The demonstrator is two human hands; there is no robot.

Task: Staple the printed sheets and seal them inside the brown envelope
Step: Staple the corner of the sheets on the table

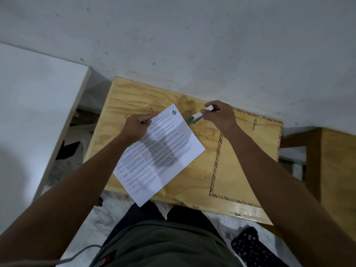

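Observation:
The printed sheets (163,151) lie tilted on the wooden table (134,95), their near corner hanging over the front edge. My left hand (137,126) rests on their far left edge, fingers curled and pressing the paper. My right hand (219,115) is closed around a silver stapler with a teal tip (194,118), held just right of the sheets' top corner, apart from the paper. The brown envelope (233,170), edged with red and blue stripes and fitted with a string clasp (255,123), lies flat at the right, partly under my right forearm.
A white wall (192,35) rises directly behind the table. A white board (38,112) stands to the left, a wooden piece of furniture (335,170) to the right. My legs (163,237) are under the table's front edge, and a dark dotted cloth (248,243) lies on the floor.

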